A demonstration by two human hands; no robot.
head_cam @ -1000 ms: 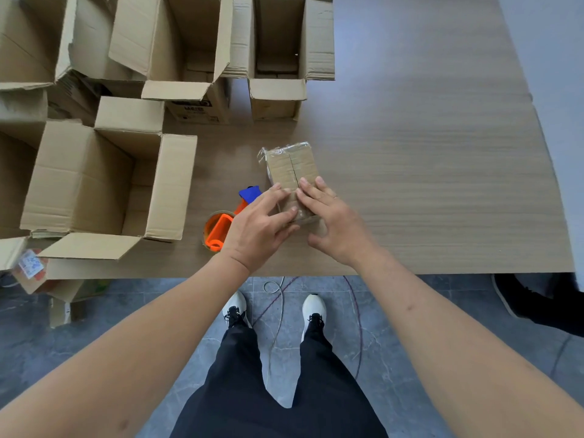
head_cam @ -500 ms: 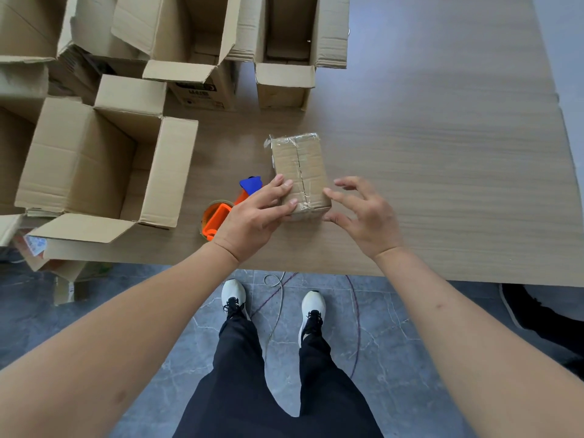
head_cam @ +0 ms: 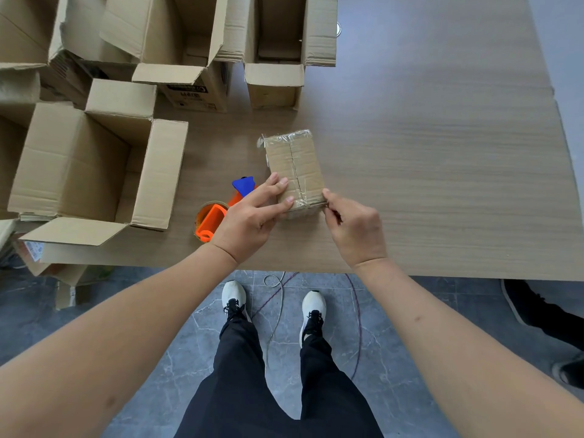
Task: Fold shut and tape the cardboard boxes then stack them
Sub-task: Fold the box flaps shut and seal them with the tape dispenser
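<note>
A small closed cardboard box with clear tape along its seam lies on the wooden table. My left hand grips its near left corner, fingers on top. My right hand pinches the near right corner of the box, where the tape ends. An orange and blue tape dispenser lies just left of my left hand, partly hidden by it.
Several open cardboard boxes crowd the left and back: a large one at the left, two more behind. The table's near edge runs just under my wrists. Another person's dark shoes show at the right on the floor.
My right hand lifted off the box top, swung out to the right, then came back and pinched the near right corner. My left hand stayed on the box.
</note>
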